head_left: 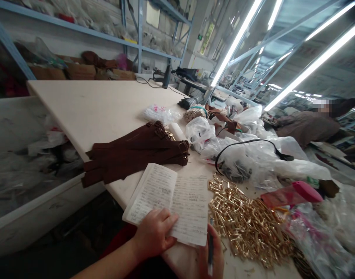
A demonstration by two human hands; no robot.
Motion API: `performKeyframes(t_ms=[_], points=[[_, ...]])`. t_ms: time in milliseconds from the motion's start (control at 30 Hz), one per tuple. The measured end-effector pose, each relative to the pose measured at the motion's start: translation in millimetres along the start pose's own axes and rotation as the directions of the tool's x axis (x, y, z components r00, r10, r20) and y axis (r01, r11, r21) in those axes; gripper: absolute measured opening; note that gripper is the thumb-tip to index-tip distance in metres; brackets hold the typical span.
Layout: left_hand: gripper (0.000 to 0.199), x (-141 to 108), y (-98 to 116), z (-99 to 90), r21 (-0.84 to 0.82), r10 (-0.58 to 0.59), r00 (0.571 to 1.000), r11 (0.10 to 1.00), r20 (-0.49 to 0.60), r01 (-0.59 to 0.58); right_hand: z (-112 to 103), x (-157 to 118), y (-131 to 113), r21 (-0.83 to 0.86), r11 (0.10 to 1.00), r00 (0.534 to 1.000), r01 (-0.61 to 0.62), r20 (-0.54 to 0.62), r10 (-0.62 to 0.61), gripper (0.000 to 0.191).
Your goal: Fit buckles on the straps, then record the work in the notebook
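Note:
An open notebook [191, 205] with handwritten lines lies at the table's near edge. My left hand [155, 232] rests on its left page and the lower middle, pressing the paper, thumb apart from the fingers. At the lower right corner of the notebook, my right hand [213, 252] is closed around a dark pen [210, 244]; part of that hand is hidden by the page and cut off by the frame. Just beyond the notebook lies a bundle of dark brown straps [130, 153] with metal buckles at their right ends. Gold-coloured metal buckles [247, 224] are heaped right of the notebook.
Clear plastic bags [253, 159] and a black strap [247, 141] cover the table's right side, near a pink pouch [293, 193]. A white bin [34, 209] stands at left. Behind the table [87, 104] are blue shelves [139, 38]. A person [308, 124] is at far right.

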State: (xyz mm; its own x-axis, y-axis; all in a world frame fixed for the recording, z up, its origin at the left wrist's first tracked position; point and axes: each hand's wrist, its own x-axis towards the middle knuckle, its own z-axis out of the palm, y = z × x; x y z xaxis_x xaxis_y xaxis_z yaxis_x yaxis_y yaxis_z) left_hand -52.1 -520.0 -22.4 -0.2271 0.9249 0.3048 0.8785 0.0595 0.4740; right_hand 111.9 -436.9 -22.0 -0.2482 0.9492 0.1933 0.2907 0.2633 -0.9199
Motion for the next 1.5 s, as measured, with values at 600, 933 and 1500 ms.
performKeyframes(t_ms=[600,933,1500], points=[[0.039,1,1,-2.4,0.009,0.005,0.999,1.000,0.040,-0.006,-8,5,22,-0.064,0.995,0.995,0.083,0.064,-0.078,0.040],[0.038,0,4,-3.1,0.004,0.014,0.999,1.000,0.033,-0.014,-9,4,22,-0.014,0.998,0.996,0.067,0.067,-0.065,0.037],[0.039,-1,6,-4.3,0.019,0.002,0.999,1.000,0.036,-0.002,-11,2,22,0.002,0.993,0.990,0.122,0.076,-0.122,0.032]])
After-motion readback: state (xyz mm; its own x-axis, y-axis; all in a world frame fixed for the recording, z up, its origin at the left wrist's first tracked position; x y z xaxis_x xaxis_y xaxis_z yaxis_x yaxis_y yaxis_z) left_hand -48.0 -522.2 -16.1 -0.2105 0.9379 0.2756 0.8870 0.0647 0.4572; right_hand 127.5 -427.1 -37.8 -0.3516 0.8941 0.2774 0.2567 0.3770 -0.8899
